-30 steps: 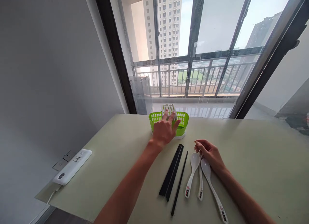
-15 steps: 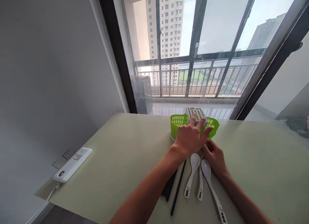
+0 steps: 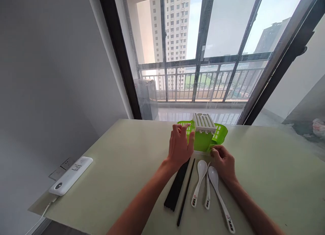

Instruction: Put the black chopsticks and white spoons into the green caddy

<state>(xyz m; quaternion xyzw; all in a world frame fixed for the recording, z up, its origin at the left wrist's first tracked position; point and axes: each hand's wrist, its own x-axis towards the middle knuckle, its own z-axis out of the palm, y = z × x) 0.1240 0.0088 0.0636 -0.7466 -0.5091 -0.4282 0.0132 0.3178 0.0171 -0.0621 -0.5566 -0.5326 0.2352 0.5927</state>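
Observation:
A green plastic utensil holder (image 3: 202,142) with a white slotted top (image 3: 204,121) and perforated side baskets stands near the table's far edge. My left hand (image 3: 179,143) is raised just in front of its left basket, fingers bent and apart, holding nothing. My right hand (image 3: 224,162) is closed, thumb and fingers pinched at the holder's lower right corner. Between my forearms lie a white spoon (image 3: 199,182), a second white spoon (image 3: 207,191) with its front end partly hidden, and a longer white spoon (image 3: 220,194). A bundle of black chopsticks (image 3: 176,187) and a single black chopstick (image 3: 186,192) lie left of them.
The pale green table (image 3: 127,167) reaches toward a glass sliding door. A white power strip (image 3: 71,175) with a cord lies along the left edge, beside a grey wall (image 3: 50,76). Dark door frames (image 3: 122,59) rise behind the table.
My left hand has lifted off the white slotted top and moved left, uncovering the holder's front. My right hand stays at the lower right corner. The view has shifted slightly.

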